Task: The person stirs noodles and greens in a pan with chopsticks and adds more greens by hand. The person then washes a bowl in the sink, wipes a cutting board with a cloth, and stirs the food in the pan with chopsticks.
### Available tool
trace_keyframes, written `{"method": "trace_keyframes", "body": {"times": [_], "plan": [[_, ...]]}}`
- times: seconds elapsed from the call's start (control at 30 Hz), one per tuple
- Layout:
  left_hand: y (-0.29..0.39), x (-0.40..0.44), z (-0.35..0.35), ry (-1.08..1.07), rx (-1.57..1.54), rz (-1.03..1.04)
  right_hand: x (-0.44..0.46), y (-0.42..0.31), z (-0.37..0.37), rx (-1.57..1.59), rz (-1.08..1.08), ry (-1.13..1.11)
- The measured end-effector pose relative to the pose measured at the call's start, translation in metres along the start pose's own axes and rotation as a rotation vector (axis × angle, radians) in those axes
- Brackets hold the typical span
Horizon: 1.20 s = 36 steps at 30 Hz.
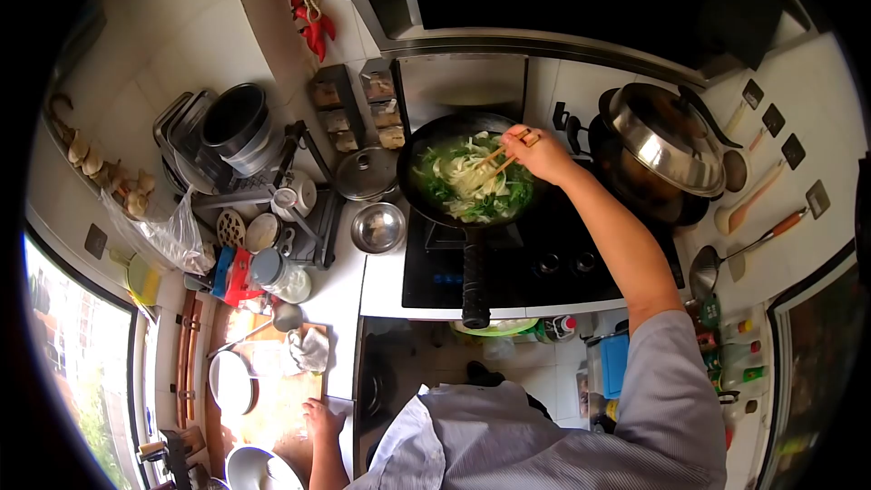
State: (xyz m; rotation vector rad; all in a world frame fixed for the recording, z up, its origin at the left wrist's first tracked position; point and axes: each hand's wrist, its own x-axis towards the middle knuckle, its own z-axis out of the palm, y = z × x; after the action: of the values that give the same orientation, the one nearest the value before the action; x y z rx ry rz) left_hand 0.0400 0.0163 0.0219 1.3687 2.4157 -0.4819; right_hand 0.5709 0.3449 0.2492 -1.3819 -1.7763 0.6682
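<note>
The right hand (535, 155), fingers closed, gripped slim brown wooden chopsticks (495, 154) over a round black pan (410, 181); the left hand's (320, 419) opening and hold were unclear.

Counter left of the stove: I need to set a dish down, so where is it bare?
A bare strip of white counter lies below the steel bowl in the picture, right of the glass jar. The wooden board is bare between the white plate, cloth and left hand. Around the dish rack it is crowded.
</note>
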Motion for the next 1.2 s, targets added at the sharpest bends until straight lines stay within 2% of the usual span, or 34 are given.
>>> {"method": "trace_keyframes", "body": {"times": [0.1, 0.17, 0.2, 0.23, 0.3, 0.33, 0.4, 0.6, 0.73, 0.83, 0.9, 0.93, 1.0, 1.03, 1.1, 1.17, 1.2], "plan": [[0.0, 0.002, 0.002, 0.0, 0.003, -0.008, -0.004, -0.014, -0.026, -0.103, 0.073, 0.15], [-0.001, 0.001, 0.003, 0.0, 0.007, -0.014, 0.004, -0.003, -0.041, -0.058, 0.024, 0.276], [-0.001, 0.001, 0.0, -0.004, 0.007, -0.027, 0.006, 0.001, -0.049, -0.13, 0.026, 0.362], [0.001, 0.0, 0.0, -0.01, 0.006, -0.036, 0.003, 0.0, -0.061, -0.13, 0.108, 0.382], [0.001, 0.002, 0.002, -0.004, 0.023, -0.019, -0.002, -0.002, -0.064, -0.078, 0.244, 0.311], [0.0, 0.002, 0.001, -0.009, 0.021, -0.018, -0.003, 0.002, -0.062, -0.08, 0.245, 0.313], [0.001, 0.002, 0.002, -0.015, 0.016, -0.019, -0.004, 0.014, -0.054, 0.184, 0.439, 0.235], [-0.001, 0.005, 0.007, 0.006, -0.008, -0.017, -0.012, 0.019, -0.016, 0.511, 0.537, 0.209], [-0.003, 0.005, 0.009, 0.022, -0.016, -0.002, -0.009, 0.003, -0.004, 0.617, 0.475, 0.202], [-0.002, 0.004, 0.008, 0.021, -0.03, -0.008, -0.004, -0.009, -0.003, 0.631, 0.346, 0.249], [-0.001, 0.002, 0.006, 0.019, -0.043, -0.019, -0.002, -0.016, -0.003, 0.571, 0.209, 0.191], [0.0, 0.0, 0.003, 0.012, -0.037, -0.021, -0.002, -0.017, 0.002, 0.57, 0.21, 0.187], [0.0, -0.001, 0.001, 0.006, -0.032, -0.021, -0.004, -0.015, 0.01, 0.546, 0.116, -0.031], [0.0, -0.001, 0.001, 0.002, -0.024, -0.008, -0.005, -0.011, 0.015, 0.499, 0.135, -0.11], [0.0, -0.001, 0.001, -0.001, -0.015, 0.005, -0.007, -0.002, 0.017, 0.296, 0.137, -0.123], [0.001, -0.003, -0.001, -0.012, -0.028, -0.033, -0.005, 0.006, 0.009, 0.258, 0.114, -0.09], [0.001, -0.003, 0.0, -0.012, -0.028, -0.032, -0.003, 0.01, 0.004, 0.129, 0.091, -0.026]]}}
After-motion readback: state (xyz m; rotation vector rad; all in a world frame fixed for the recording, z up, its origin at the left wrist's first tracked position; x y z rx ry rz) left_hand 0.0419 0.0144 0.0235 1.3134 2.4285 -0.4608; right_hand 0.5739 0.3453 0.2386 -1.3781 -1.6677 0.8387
